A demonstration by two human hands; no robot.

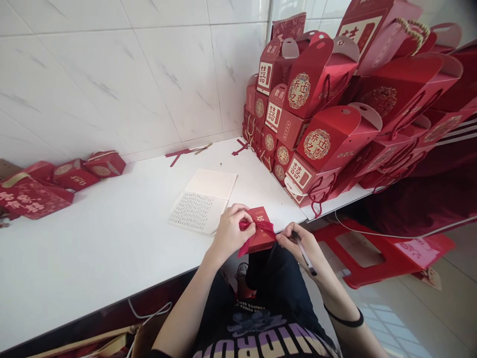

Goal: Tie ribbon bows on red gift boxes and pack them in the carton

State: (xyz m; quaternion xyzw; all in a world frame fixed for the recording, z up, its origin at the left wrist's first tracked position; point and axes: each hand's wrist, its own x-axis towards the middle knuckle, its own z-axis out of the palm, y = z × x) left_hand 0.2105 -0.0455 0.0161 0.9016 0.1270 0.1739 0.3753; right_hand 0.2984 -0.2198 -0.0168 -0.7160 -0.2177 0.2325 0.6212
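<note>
A small red gift box [261,229] with a red ribbon [257,229] tied over it rests at the front edge of the white table [112,238]. My left hand [231,231] is closed, pinching the ribbon at the knot on the box's left side. My right hand [298,246] is closed too: its fingertips pull the ribbon's right end, and a pen [306,257] lies gripped between its fingers. An open notebook [203,200] with lines of writing lies just behind the box.
A tall pile of red gift boxes [328,114] fills the table's right end against the tiled wall. More red boxes [74,174] and a red bag [26,196] lie at the left. Loose ribbons [182,152] sit by the wall. A red plastic stool [372,251] stands on the right.
</note>
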